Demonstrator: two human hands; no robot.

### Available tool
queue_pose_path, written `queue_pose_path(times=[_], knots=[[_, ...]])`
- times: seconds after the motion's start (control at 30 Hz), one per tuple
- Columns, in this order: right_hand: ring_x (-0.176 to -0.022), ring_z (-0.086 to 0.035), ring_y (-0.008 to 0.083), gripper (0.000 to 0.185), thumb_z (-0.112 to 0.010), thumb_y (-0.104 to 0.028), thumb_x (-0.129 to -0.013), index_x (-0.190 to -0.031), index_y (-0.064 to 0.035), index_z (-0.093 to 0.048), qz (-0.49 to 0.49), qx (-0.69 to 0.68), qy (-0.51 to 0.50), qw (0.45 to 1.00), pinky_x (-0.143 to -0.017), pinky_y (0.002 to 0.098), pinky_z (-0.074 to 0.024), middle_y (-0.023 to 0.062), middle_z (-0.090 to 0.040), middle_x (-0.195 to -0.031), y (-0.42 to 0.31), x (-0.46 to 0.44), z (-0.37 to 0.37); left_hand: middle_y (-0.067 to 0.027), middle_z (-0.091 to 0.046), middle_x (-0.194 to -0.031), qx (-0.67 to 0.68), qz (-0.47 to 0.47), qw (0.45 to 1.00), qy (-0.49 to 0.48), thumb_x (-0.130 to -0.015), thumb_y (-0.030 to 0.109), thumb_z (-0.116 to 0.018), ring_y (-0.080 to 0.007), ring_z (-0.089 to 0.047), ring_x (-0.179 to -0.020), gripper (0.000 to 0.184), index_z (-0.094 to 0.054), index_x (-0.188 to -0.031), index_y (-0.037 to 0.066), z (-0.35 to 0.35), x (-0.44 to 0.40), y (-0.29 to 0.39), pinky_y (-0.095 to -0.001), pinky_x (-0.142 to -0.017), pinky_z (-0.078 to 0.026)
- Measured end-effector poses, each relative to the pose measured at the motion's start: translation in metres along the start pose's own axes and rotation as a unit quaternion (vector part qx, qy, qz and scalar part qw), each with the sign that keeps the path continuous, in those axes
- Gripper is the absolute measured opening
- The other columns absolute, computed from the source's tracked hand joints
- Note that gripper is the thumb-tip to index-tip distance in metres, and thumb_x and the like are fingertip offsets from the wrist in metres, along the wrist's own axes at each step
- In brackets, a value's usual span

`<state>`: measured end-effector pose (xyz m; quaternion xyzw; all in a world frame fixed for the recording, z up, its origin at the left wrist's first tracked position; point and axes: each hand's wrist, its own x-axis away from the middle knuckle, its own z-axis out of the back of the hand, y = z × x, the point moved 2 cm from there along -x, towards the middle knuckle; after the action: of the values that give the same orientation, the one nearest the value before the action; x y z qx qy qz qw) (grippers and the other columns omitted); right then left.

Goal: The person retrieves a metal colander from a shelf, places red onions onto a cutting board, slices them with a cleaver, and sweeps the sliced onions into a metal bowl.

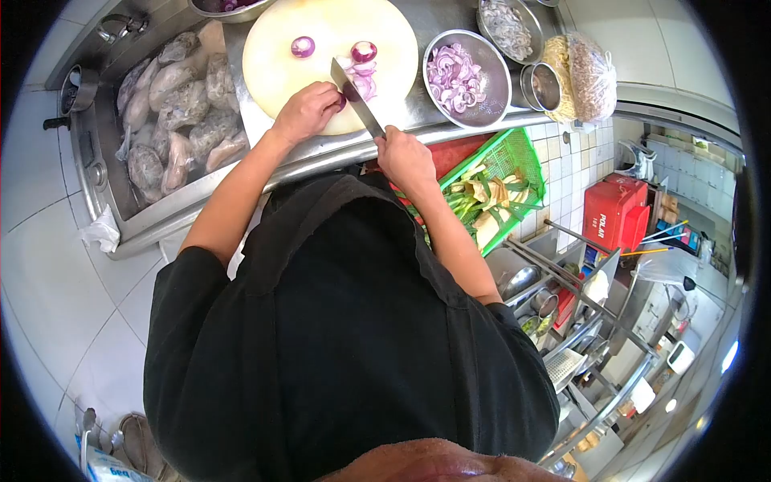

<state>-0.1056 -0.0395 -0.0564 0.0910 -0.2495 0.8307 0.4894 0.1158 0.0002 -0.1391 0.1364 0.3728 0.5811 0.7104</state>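
Note:
My right hand (405, 161) is closed round the handle of a knife (357, 98), its blade slanting up and left over the round cutting board (273, 56). On the board my left hand (309, 111) has its fingers bent over a piece of purple onion (340, 102), mostly hidden, close to the blade's left side. Sliced onion (364, 84) lies to the right of the blade. Two more onion pieces, one at left (303, 46) and one at right (364, 51), rest farther back. Beside the board stands a metal colander (504, 80) with sliced purple onion in it.
At left, a sink (112, 189) holds several bagged pieces of meat. Behind the colander are a metal bowl (535, 24), a small pot (540, 87) and filled plastic bags (590, 76). A green crate (540, 161) of vegetables sits below the counter edge, right of my right arm.

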Motion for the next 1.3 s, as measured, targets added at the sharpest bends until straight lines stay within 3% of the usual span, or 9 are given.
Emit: queue_pose_path(times=[0.27,0.47,0.57,0.87,1.3], knots=[[-0.085,-0.072,0.0467,0.025,-0.059,-0.025,-0.1,-0.102,-0.0008,-0.065,0.028,0.024,0.023,0.999,-0.079,0.0563,-0.0571,0.0275,-0.073,-0.086,-0.005,-0.004,-0.005,-0.0073,-0.063,-0.091,-0.025,-0.027,0.999,0.012,-0.083,0.011,-0.074,-0.0274,-0.061,-0.091,0.011,-0.068,-0.091,0.005,-0.001,-0.007,-0.002,-0.0398,-0.081,-0.049],[-0.085,-0.072,0.0465,0.023,-0.059,-0.024,-0.099,-0.104,-0.0014,-0.065,0.02,0.033,0.018,0.999,-0.079,0.0562,-0.057,0.0276,-0.072,-0.085,-0.001,-0.006,-0.011,-0.0076,-0.067,-0.098,0.0,-0.009,0.998,0.055,-0.083,0.01,-0.074,-0.0285,-0.062,-0.095,0.013,-0.069,-0.093,0.006,-0.013,0.004,-0.01,-0.0397,-0.083,-0.048],[-0.084,-0.072,0.0467,0.024,-0.059,-0.024,-0.099,-0.104,-0.0015,-0.065,0.025,0.023,0.022,0.999,-0.079,0.0565,-0.0569,0.0277,-0.072,-0.086,-0.009,-0.001,-0.004,-0.0112,-0.069,-0.106,0.015,0.021,0.998,0.054,-0.086,0.009,-0.073,-0.0308,-0.064,-0.103,0.013,-0.069,-0.098,0.004,-0.016,0.008,-0.013,-0.0402,-0.091,-0.048],[-0.082,-0.072,0.0469,0.024,-0.06,-0.024,-0.099,-0.103,-0.0012,-0.066,0.032,0.024,0.03,0.999,-0.079,0.0567,-0.0571,0.0279,-0.072,-0.086,-0.011,0.0,-0.005,-0.0083,-0.068,-0.103,0.012,0.002,0.996,0.087,-0.085,0.008,-0.072,-0.0276,-0.064,-0.099,0.011,-0.069,-0.096,0.007,-0.015,0.01,-0.012,-0.0393,-0.086,-0.048],[-0.088,-0.072,0.0472,0.026,-0.06,-0.026,-0.099,-0.1,-0.0003,-0.066,0.025,0.024,-0.003,0.999,-0.081,0.0562,-0.057,0.0281,-0.072,-0.087,-0.015,0.0,0.007,-0.0118,-0.07,-0.104,0.013,0.02,0.995,0.095,-0.086,0.005,-0.072,-0.0313,-0.066,-0.1,0.013,-0.07,-0.099,0.004,-0.013,0.013,-0.014,-0.0396,-0.091,-0.051]])
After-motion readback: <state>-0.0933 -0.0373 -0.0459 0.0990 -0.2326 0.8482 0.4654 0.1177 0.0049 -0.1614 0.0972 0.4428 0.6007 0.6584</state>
